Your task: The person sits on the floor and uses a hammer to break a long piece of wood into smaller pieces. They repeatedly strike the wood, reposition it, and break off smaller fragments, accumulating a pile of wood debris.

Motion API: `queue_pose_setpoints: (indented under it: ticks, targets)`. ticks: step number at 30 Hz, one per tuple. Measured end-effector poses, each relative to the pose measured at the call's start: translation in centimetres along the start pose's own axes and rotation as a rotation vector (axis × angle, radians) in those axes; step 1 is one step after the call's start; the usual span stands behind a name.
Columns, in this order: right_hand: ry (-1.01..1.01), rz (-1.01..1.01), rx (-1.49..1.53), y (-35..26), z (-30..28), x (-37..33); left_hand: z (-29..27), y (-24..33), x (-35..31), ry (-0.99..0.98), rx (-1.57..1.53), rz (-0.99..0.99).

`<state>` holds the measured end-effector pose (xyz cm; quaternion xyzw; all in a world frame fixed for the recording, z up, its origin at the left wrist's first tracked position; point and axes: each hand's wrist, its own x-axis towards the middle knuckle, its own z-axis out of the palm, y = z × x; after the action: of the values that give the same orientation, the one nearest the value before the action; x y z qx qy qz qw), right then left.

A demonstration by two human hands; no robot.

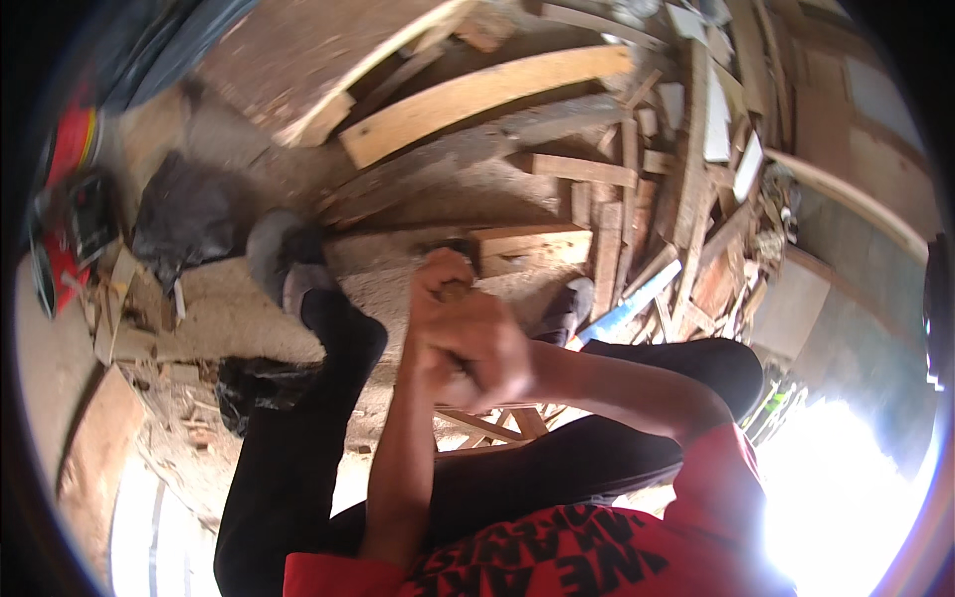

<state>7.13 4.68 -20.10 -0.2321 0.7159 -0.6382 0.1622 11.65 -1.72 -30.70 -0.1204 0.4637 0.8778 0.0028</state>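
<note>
Grip: the bare right hand (487, 343) is seen balled, its fingers curled in, close against the bare left hand (443, 277); the left fingers also look bent. Whether anything is held inside either one cannot be made out, as the right hand is blurred.
Step in hand: to judge by the pose, a two-handed effort is being made at the near side of the wood, with both forearms brought together.
Next move: steady, joined pressure seems to be called for, with fingertips kept clear of the wood's edge.
Block: a pale yellow-tan, squared wooden block (537, 251) is placed just beyond the hands, slightly to the right; its near face is brightly lit. Contact with the fingers cannot be confirmed.
Dark piece: a small dark object (458, 246) is seen at the block's left end, its kind unclear.
Far side: a long pale wooden plank (487, 102) is laid on the ground.
Right side: a heap of brown and pale wood offcuts (607, 249) is spread.
Left side: a crumpled dark bag (189, 214) is seen.
</note>
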Motion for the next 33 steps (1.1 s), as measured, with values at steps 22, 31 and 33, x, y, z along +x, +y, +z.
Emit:
queue_pose_setpoints:
  ticks: [22, 31, 33]
  targets:
    - [-0.629, 0.696, -0.815, -0.8, -7.0, -8.6, -6.7, -5.3, -6.7, 0.187, 1.297, 0.346]
    - [-0.253, 0.765, -0.493, 3.0, -6.1, -11.6, -12.3, -1.1, -2.9, 0.527, 0.632, -0.200]
    - [-0.163, 0.809, -0.224, 2.3, -7.2, -12.4, -8.3, 0.6, -4.1, 0.497, 0.437, -0.315]
